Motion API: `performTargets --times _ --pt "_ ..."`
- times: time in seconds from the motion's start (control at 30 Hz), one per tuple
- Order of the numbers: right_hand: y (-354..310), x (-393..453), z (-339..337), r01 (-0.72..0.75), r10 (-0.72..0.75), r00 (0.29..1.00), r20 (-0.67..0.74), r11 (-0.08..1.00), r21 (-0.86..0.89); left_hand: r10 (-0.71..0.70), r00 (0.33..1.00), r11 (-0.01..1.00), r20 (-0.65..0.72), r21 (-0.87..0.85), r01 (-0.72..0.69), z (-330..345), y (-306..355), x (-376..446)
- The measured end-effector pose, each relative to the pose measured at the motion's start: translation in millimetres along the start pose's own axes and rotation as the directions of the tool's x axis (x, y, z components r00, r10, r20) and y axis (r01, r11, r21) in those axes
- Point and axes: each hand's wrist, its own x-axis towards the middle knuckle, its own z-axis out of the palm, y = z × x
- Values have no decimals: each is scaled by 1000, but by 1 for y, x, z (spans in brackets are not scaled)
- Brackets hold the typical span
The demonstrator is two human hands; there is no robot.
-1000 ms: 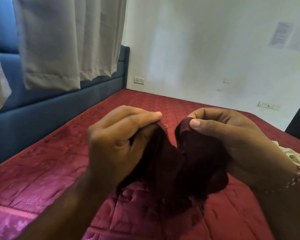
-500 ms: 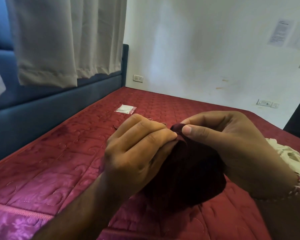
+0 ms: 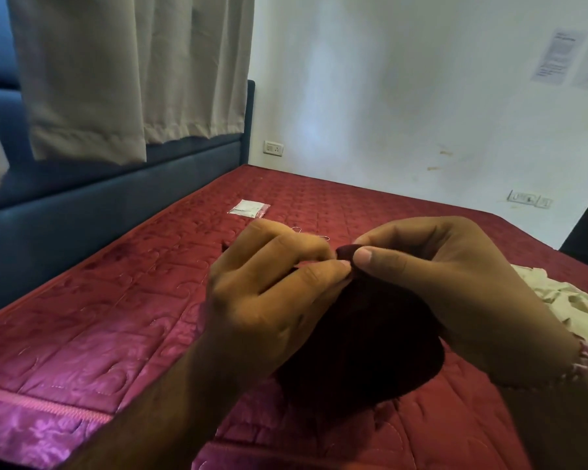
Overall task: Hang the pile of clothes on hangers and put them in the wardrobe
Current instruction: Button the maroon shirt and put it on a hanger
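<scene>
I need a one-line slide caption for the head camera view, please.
Both hands, left and right, pinch a dark maroon garment above a red quilted mattress.

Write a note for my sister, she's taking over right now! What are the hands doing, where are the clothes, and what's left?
Left hand: pinches the top edge of the dark maroon garment.
Right hand: pinches the same edge, thumb on top, right beside the left.
The garment hangs bunched between both hands above the red mattress. A pale garment lies on the mattress to the right.
Done: nothing is hung; no hanger or wardrobe is in view.
Left: put each garment on a hanger and into the wardrobe.
</scene>
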Motion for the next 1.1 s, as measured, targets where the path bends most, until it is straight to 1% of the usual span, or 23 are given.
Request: performTargets --times 0.07,0.13,0.17,0.23,0.3,0.37,0.47,0.53,0.6,0.7,0.77,0.87,0.97,1.03,1.1 --pt "-1 -1 -2 60 -56 998 36 989 -133 -10 1000 1000 28 -16 11 -1 -2 -2" --pt "1 0 -5 122 -105 992 73 955 -271 -50 995 994 82 -95 57 0 -4 -4" --pt "2 0 -6 145 -121 988 93 937 -319 -91 990 980 112 -168 109 1 -5 -5" --pt "8 2 -9 177 -137 981 135 914 -364 -205 961 910 186 -326 257 4 -5 -9" --pt "17 3 -10 208 -155 974 164 898 -388 -349 896 801 274 -409 436 5 -2 -14" --pt "28 3 -9 241 -188 969 160 865 -440 -443 823 708 356 -424 565 6 1 -22" --pt "47 0 -6 276 -251 961 121 805 -526 -538 724 620 432 -380 687 6 -1 -34" --pt "60 -2 -3 294 -297 950 91 767 -570 -564 679 602 470 -328 728 6 -3 -41" --pt "70 -4 0 286 -318 947 51 759 -585 -535 686 649 493 -280 708 7 -4 -45" --pt "79 -8 4 266 -331 943 -20 789 -555 -468 769 779 435 -209 591 8 -5 -49" --pt "87 -13 8 261 -347 935 -71 811 -524 -445 816 832 370 -166 529 9 -3 -54" --pt "103 -23 18 300 -419 899 -127 800 -520 -456 842 842 288 -166 513 10 4 -65" --pt "116 -30 25 366 -489 860 -147 790 -491 -455 854 848 252 -171 502 13 13 -73" --pt "122 -33 27 405 -515 846 -137 788 -463 -455 860 856 232 -153 494 15 17 -75" --pt "128 -36 27 411 -506 852 -136 806 -425 -472 856 856 210 -122 502 16 16 -79"
